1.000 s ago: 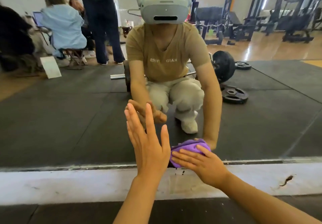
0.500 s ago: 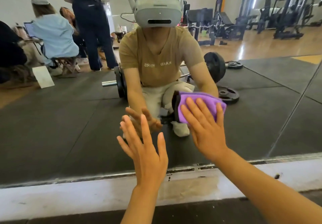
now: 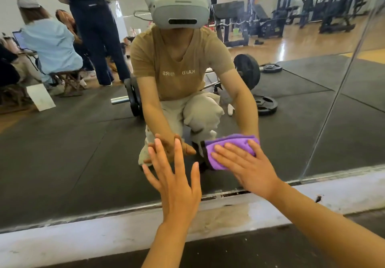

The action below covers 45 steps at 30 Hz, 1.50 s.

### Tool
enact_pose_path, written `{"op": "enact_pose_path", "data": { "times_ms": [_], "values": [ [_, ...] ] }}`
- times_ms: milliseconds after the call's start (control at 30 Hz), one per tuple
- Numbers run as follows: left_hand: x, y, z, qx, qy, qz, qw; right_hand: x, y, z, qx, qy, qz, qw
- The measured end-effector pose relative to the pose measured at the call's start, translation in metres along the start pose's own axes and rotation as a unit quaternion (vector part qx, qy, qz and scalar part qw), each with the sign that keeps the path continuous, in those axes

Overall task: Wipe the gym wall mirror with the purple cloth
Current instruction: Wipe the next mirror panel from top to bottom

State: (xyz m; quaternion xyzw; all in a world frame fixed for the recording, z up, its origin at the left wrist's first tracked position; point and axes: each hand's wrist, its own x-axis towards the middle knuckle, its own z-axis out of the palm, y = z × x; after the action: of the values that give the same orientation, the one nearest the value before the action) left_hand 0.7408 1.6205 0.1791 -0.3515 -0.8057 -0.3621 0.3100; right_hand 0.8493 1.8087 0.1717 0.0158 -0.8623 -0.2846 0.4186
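The wall mirror [image 3: 73, 146] fills most of the head view and reaches down to a white base strip. My right hand [image 3: 248, 165] lies flat with straight fingers on the folded purple cloth [image 3: 216, 161], pressing it against the lower glass. My left hand [image 3: 177, 182] is open with spread fingers, its fingertips at the glass just left of the cloth. The cloth's far side is hidden under my right palm.
A white, scuffed ledge [image 3: 83, 238] runs under the mirror, with dark floor mat below it. A vertical seam [image 3: 333, 105] between mirror panels stands to the right. The reflection shows me crouching, a barbell with plates, gym machines and several people at the left.
My right hand carried the cloth up from the mirror's bottom edge, then back down a little and to the right. My left hand stayed at the glass.
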Motion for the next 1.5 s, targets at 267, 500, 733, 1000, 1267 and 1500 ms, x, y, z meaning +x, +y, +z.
{"op": "enact_pose_path", "data": {
  "times_ms": [267, 500, 733, 1000, 1267, 1500],
  "values": [
    [0.002, 0.021, 0.014, -0.020, 0.014, -0.059, 0.998, 0.028, 0.022, -0.012, 0.034, 0.107, 0.173, 0.978],
    [0.004, 0.019, 0.022, -0.012, 0.025, -0.054, 0.998, -0.108, -0.015, 0.029, -0.019, -0.111, -0.020, 0.993],
    [0.003, 0.022, 0.021, -0.023, 0.039, -0.055, 0.997, -0.086, 0.026, 0.010, 0.016, -0.069, -0.007, 0.997],
    [0.004, 0.022, 0.022, -0.019, 0.042, -0.055, 0.997, -0.041, 0.078, -0.014, 0.070, 0.117, 0.264, 0.955],
    [0.002, 0.019, 0.020, -0.016, 0.039, -0.056, 0.998, -0.178, 0.043, 0.022, 0.000, -0.101, 0.166, 0.981],
    [0.002, 0.023, 0.015, 0.000, 0.029, -0.076, 0.997, -0.101, 0.061, -0.004, 0.053, 0.009, 0.263, 0.963]
  ]
}}
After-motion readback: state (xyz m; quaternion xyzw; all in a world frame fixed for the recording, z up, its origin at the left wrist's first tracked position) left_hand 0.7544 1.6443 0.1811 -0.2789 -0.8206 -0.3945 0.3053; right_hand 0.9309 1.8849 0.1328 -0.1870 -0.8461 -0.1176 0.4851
